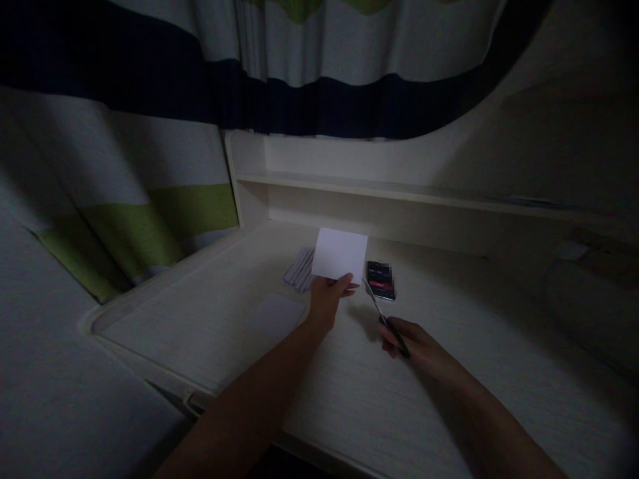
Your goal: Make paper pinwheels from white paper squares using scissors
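My left hand [327, 299] pinches the lower edge of a white sheet of paper [340, 254] and holds it upright above the desk [399, 399]. My right hand [409, 342] grips the dark handles of a pair of scissors [380, 311]. The blades point up and left, with their tip at the paper's lower right corner. Whether the blades are apart is too dark to tell.
A phone [381, 280] with a lit screen lies just behind the scissors. Several cut paper strips [300, 269] lie in a pile left of the sheet, and a flat paper piece [277, 314] rests nearer me. A shelf [399, 193] runs along the back. Striped curtains [150, 166] hang to the left.
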`<state>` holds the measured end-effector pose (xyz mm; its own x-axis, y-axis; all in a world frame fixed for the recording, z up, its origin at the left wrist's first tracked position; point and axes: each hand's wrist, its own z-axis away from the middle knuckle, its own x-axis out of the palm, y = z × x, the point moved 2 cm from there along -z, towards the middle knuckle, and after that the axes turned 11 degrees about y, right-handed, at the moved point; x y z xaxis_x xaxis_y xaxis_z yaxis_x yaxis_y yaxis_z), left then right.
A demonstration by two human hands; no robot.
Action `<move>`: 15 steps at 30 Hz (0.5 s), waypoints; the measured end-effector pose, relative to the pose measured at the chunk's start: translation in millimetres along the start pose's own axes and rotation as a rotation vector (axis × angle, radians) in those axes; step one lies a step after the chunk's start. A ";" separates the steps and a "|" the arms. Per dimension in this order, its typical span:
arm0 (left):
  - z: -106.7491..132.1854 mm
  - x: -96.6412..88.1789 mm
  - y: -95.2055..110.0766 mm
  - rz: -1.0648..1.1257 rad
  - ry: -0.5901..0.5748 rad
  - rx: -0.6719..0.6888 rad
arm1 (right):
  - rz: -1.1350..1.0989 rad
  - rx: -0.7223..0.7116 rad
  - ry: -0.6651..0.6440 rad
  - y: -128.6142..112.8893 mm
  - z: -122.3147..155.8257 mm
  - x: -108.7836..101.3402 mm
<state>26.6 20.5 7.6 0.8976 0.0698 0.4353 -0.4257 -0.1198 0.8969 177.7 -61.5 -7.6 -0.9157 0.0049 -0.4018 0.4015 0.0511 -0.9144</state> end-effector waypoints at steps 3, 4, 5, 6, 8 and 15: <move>-0.9 -0.9 0.6 0.002 0.028 -0.007 | 0.010 0.006 -0.001 -1.3 0.8 -0.3; -0.8 -0.9 0.7 -0.002 0.028 -0.010 | 0.011 0.007 -0.006 -2.1 1.1 -0.1; -0.4 -0.7 0.8 -0.006 0.023 -0.010 | 0.013 0.008 -0.010 -2.8 1.4 0.2; 0.1 -0.3 0.9 -0.011 0.015 -0.010 | 0.014 0.010 -0.016 -3.4 1.6 0.8; 1.4 0.6 0.4 -0.021 0.002 -0.015 | 0.017 0.011 -0.026 -4.0 1.6 1.9; 4.6 3.2 -1.7 -0.060 -0.025 -0.037 | 0.040 0.008 -0.032 -2.9 0.2 3.8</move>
<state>30.8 16.4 7.1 0.9241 0.0510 0.3788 -0.3744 -0.0791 0.9239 173.1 -61.9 -6.5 -0.8978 -0.0251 -0.4397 0.4385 0.0438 -0.8977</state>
